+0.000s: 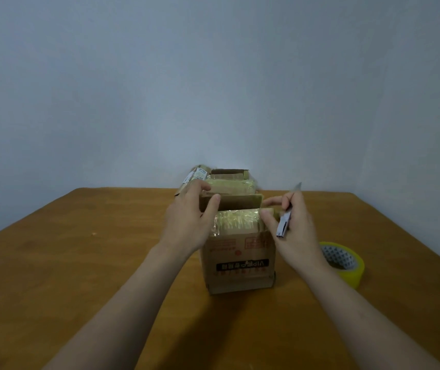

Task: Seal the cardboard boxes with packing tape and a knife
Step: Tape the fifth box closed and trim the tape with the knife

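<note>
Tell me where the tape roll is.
Head view: the yellow tape roll lies on the table, right of the cardboard box, partly behind the right forearm.

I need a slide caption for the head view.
Left hand grips a brown cardboard box; right hand holds a grey utility knife, yellow tape roll nearby.

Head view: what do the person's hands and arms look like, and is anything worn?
The left hand and right hand are bare: no gloves, and no ring, watch or bracelet shows. The left forearm and right forearm are uncovered down to the frame's bottom edge, with no sleeve in view.
</note>
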